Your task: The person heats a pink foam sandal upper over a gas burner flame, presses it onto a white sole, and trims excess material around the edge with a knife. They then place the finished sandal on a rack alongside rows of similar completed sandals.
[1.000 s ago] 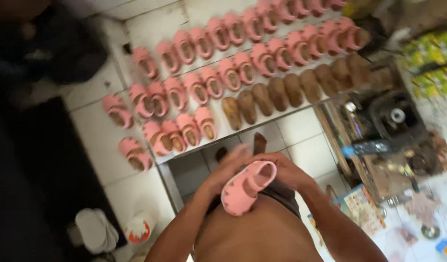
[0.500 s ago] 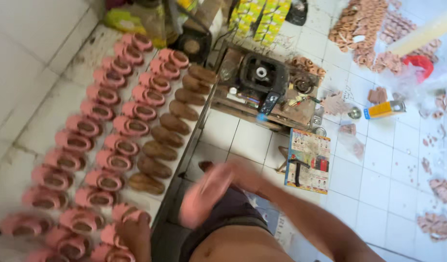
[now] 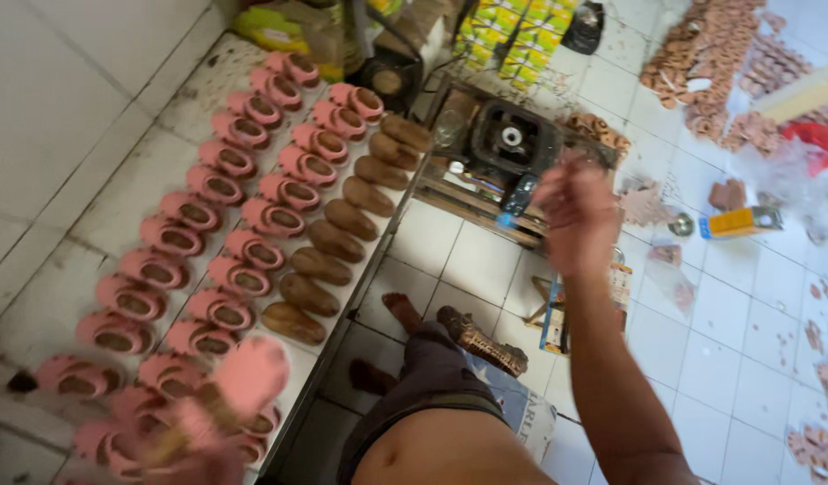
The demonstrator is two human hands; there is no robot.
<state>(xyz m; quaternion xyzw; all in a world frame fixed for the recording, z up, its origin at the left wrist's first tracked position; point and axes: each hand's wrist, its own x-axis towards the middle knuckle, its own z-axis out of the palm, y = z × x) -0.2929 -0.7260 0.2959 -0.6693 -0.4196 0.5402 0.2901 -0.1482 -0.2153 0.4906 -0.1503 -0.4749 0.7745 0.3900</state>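
Gripping a pink shoe, the left hand nears the rack; right hand loosely open.

Torso bare, no shirt. Dark grey-brown shorts at waist. Both arms unsleeved. Right hand bare, no glove. Left hand motion-blurred, detail unreadable. Feet bare.

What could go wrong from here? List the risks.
1. The left hand carries a pink shoe low over the packed shoe rows; it could knock neighbours out of line.
2. The right hand is raised above the cluttered machine tray and might snag on it.
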